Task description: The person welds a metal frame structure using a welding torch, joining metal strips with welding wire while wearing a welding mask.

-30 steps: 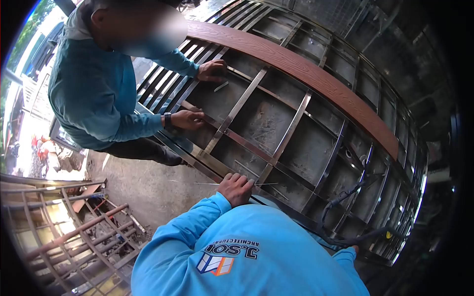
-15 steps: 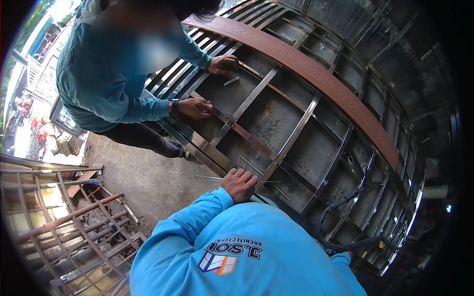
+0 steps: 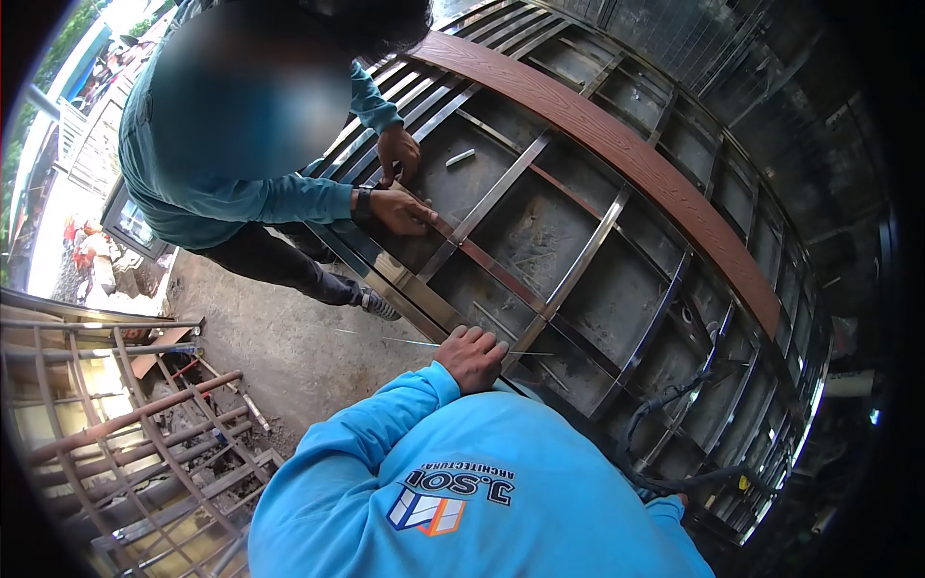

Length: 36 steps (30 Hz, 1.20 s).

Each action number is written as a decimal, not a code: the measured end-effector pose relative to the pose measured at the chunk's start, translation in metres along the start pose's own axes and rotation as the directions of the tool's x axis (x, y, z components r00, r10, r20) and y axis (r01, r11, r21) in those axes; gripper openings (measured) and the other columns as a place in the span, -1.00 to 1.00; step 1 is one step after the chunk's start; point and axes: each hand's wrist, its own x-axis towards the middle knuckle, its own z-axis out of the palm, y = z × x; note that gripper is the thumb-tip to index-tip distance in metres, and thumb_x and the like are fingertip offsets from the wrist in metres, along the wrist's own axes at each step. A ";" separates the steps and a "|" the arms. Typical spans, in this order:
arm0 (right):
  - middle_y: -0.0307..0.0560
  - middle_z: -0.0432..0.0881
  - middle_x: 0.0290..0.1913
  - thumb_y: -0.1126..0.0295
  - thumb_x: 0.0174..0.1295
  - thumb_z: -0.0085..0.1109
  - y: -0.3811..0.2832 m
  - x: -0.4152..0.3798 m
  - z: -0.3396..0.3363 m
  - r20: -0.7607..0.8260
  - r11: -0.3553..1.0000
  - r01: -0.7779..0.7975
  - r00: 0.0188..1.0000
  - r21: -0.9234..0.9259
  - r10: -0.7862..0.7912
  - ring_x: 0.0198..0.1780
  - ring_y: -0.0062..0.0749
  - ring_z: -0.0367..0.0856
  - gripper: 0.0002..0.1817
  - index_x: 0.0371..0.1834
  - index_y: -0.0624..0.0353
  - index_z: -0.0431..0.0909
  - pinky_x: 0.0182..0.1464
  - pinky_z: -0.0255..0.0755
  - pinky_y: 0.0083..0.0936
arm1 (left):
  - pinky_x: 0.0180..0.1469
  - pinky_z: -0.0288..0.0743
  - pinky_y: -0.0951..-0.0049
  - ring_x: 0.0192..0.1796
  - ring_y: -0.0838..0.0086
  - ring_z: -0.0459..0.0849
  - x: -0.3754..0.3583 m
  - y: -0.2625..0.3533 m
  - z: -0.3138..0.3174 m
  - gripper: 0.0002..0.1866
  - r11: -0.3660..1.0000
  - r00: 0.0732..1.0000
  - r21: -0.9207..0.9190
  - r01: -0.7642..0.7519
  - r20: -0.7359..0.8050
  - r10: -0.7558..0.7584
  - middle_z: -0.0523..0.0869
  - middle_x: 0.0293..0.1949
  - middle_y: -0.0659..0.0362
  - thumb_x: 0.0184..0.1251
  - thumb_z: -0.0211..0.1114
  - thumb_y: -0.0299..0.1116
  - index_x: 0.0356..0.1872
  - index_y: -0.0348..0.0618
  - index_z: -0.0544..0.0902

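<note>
My left hand rests at the near edge of a metal frame, fingers curled and closed. A thin metal rod passes through its grip and sticks out on both sides. Of my right hand only a sliver shows beyond the blue sleeve at the lower right; its fingers are hidden. Close to it runs a dark cable with a yellow part at its end. Across the frame lies a brown wood-grain plank.
A co-worker in a teal top leans over the frame at left, both hands on a bar. A small light strip lies inside one frame opening. Rusty pipes and a grid stand at lower left beside the concrete floor.
The co-worker's hands have drawn together at the frame's bar; the farther one came down and back. My left hand and the rod have shifted very slightly.
</note>
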 end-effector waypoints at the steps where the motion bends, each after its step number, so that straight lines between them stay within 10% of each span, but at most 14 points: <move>1: 0.20 0.70 0.20 -0.06 0.43 0.03 0.001 0.000 0.000 0.005 1.000 0.000 1.000 -0.001 0.000 0.18 0.23 0.71 -0.42 0.31 0.13 0.54 0.21 0.63 0.00 | -0.10 0.40 0.24 -0.18 0.29 0.60 0.000 0.000 0.001 -0.64 1.000 1.000 0.002 0.000 -0.001 0.000 0.59 -0.29 0.19 0.09 0.42 -0.28 -0.03 -0.01 0.66; 36: 0.20 0.70 0.20 -0.05 0.43 0.03 -0.018 0.061 -0.045 -0.078 0.999 0.023 0.997 -0.040 -0.026 0.19 0.20 0.71 -0.44 0.27 0.13 0.57 0.21 0.63 -0.01 | -0.11 0.40 0.25 -0.21 0.29 0.58 0.001 0.002 -0.003 -0.66 1.000 1.000 0.000 0.010 0.011 -0.010 0.58 -0.31 0.21 0.13 0.40 -0.31 -0.03 0.01 0.67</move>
